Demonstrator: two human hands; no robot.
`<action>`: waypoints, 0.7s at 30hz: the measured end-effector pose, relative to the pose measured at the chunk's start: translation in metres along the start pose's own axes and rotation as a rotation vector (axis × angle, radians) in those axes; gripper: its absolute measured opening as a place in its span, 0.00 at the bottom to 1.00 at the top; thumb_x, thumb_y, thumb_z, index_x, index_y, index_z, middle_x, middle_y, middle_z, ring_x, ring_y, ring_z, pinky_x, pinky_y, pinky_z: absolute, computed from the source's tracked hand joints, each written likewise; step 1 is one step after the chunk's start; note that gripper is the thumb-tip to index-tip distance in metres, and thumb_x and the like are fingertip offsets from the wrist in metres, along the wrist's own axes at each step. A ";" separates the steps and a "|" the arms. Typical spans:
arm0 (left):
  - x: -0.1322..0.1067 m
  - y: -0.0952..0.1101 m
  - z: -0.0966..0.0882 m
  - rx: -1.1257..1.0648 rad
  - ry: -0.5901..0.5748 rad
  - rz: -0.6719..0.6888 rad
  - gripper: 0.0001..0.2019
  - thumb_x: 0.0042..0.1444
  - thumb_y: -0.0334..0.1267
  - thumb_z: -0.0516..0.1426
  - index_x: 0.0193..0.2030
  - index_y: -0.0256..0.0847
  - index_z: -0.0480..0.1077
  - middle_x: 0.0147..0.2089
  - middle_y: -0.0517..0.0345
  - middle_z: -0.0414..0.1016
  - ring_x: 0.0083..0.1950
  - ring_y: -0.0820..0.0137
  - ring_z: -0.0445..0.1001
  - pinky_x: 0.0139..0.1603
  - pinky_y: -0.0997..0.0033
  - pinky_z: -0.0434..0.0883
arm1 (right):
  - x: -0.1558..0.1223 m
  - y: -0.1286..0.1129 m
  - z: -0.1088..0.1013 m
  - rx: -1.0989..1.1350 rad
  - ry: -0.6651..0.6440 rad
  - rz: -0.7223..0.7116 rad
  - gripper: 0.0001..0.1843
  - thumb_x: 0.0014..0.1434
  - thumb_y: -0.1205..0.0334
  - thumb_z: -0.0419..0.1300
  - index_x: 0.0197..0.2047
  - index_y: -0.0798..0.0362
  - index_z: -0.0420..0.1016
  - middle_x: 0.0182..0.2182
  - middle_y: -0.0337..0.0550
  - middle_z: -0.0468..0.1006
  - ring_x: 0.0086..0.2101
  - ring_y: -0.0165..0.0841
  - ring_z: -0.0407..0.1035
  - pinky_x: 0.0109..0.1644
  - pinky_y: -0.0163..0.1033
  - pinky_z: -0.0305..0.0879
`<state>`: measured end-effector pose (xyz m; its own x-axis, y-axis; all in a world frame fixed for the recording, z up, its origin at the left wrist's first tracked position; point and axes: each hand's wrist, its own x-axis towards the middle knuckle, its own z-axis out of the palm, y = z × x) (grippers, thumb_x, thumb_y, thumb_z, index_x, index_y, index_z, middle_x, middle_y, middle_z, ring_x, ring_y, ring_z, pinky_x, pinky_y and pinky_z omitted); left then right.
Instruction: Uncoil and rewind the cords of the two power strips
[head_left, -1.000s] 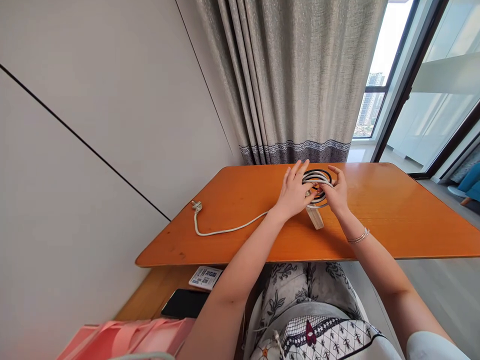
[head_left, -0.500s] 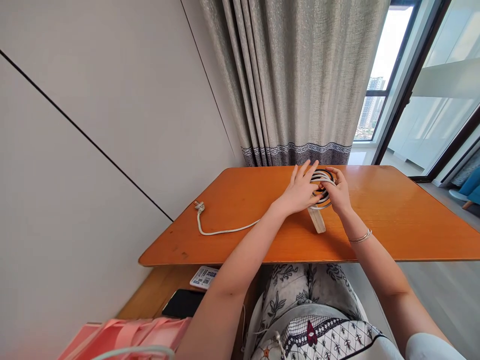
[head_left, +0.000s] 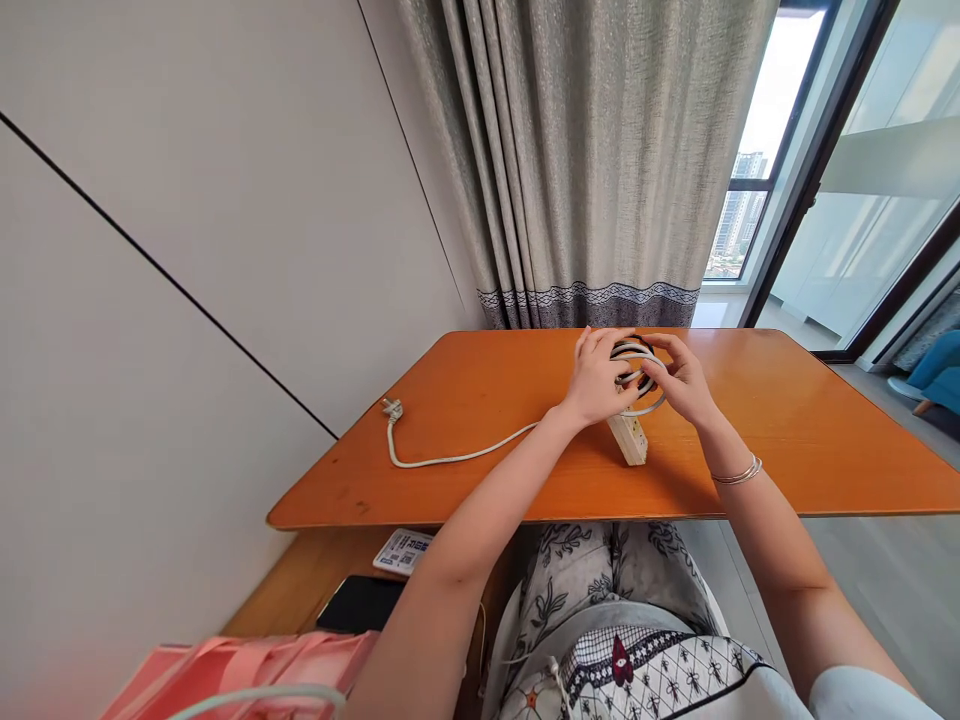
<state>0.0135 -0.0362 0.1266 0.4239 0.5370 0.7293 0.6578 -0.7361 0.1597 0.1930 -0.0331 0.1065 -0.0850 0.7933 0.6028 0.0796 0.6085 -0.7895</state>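
Both hands — left hand point(head_left: 598, 377), right hand point(head_left: 684, 381) — gripping coiled cord point(head_left: 637, 362), power strip point(head_left: 628, 437) beneath

Bright daylight from window point(head_left: 739, 215); sharp; wide-angle edge stretch.

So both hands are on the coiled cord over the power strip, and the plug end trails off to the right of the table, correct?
Not quite. The head view shows both hands, left hand and right hand, on the coiled cord over the power strip, but the plug trails off left.
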 end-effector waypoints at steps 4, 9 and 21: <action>-0.002 -0.003 -0.002 -0.141 0.033 -0.015 0.11 0.49 0.38 0.65 0.21 0.40 0.69 0.64 0.47 0.71 0.65 0.55 0.66 0.72 0.45 0.58 | 0.003 0.021 0.005 -0.080 0.074 -0.047 0.18 0.63 0.46 0.59 0.51 0.47 0.75 0.49 0.48 0.79 0.30 0.33 0.73 0.35 0.45 0.76; -0.001 -0.011 -0.001 -0.333 0.029 -0.031 0.16 0.54 0.38 0.63 0.20 0.40 0.63 0.65 0.44 0.66 0.63 0.60 0.68 0.66 0.56 0.68 | 0.003 0.028 0.014 -0.299 0.133 -0.313 0.17 0.63 0.56 0.58 0.54 0.46 0.75 0.55 0.52 0.75 0.58 0.44 0.68 0.64 0.58 0.64; -0.003 -0.023 0.002 -0.442 -0.106 -0.007 0.51 0.34 0.52 0.75 0.65 0.40 0.63 0.76 0.35 0.52 0.76 0.50 0.55 0.74 0.50 0.59 | 0.020 0.000 0.023 0.042 0.287 -0.089 0.11 0.57 0.50 0.64 0.36 0.48 0.77 0.36 0.44 0.82 0.42 0.39 0.76 0.53 0.50 0.72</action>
<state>-0.0014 -0.0203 0.1189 0.4971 0.5651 0.6584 0.3415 -0.8250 0.4502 0.1683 -0.0177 0.1154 0.1949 0.7134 0.6731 0.0431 0.6794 -0.7325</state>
